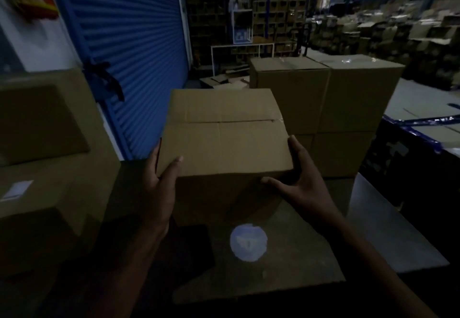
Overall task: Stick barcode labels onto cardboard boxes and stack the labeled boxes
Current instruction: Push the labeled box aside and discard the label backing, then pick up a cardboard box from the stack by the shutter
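Between the hands sits the cardboard box [224, 133]; left hand [159, 188] and right hand [303, 180] grip its near corners.

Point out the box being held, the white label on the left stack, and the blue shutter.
held box [224, 141]: head view, top flap.
white label [17, 189]: head view, label's middle.
blue shutter [129, 31]: head view, ribbed slats.

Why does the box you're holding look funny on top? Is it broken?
Not broken, it seems. The box held between the left hand and right hand has top flaps that meet at a seam with no tape I can see. The stacked boxes behind show shiny tape on top.
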Demonstrator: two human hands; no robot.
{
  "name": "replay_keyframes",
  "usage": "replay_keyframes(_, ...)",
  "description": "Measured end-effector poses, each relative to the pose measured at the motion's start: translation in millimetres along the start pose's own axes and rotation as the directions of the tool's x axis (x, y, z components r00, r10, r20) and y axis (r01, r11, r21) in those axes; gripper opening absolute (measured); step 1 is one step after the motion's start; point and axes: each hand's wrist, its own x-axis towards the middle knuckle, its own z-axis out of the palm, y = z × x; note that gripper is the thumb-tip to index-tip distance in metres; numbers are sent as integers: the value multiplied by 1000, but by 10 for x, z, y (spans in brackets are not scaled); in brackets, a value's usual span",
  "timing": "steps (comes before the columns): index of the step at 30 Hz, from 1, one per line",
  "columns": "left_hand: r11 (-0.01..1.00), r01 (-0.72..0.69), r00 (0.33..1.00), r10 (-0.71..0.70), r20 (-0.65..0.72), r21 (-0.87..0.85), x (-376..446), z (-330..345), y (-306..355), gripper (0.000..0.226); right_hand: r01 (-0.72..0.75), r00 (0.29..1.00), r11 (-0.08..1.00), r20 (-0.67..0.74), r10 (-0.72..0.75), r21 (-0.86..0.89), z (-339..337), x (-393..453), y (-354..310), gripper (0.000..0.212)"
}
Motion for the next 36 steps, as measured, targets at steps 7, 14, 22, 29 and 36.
replay_keyframes(7, 998, -14, 1000, 14, -1, -63, 971, -121, 121, 77, 174, 984, 974, -3, -177, -145, 168, 1008, -290, 100)
replay_keyframes(14, 997, -14, 994, 23, 105, -81, 2141, 259, 204, 53, 280, 919, 919, -199, -340, -277, 247, 2144, -229, 97)
replay_keyframes(22, 996, 29, 988, -16, 151, -87, 3194, 792, 74, 42, 291, 854, 851, -282, -437, -438, 247, 3277, -8, 82)
replay_keyframes(29, 995, 93, 983, -85, 162, -41, 3767, 1031, -437, 80, 236, 845, 790, -282, -455, -566, 288, 3675, 288, 76)
replay_keyframes(36, 989, 148, 971, -139, 194, -28, 3960, 1199, -805, 88, 198, 854, 696, -226, -468, -690, 266, 3781, 492, 61)
